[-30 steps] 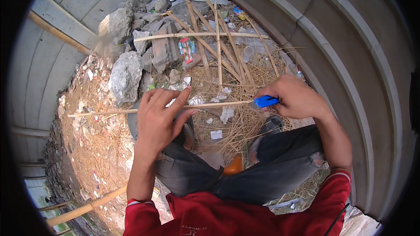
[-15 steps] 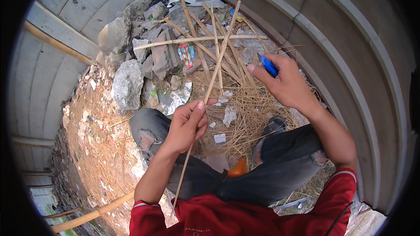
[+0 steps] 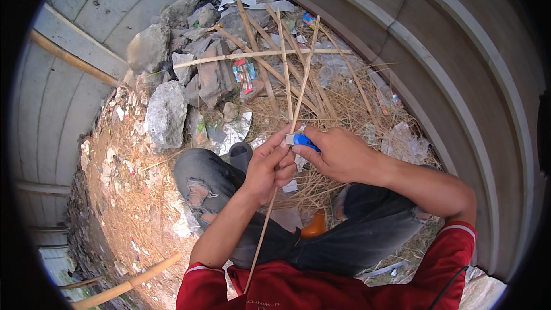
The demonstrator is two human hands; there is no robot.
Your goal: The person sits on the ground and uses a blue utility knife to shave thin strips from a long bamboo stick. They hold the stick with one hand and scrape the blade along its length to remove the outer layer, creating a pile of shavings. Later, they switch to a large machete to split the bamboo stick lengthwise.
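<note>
Bamboo strip (image 3: 298,100) pinched in left hand (image 3: 265,167), right hand (image 3: 338,154) gripping blue knife (image 3: 301,140) on it, looks mid-shave; next probably a steady push toward far end.

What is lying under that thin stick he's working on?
Under the thin stick lie dry straw, crossed bamboo strips and rubble. Nearer, his left hand and trousers cover the ground.
</note>
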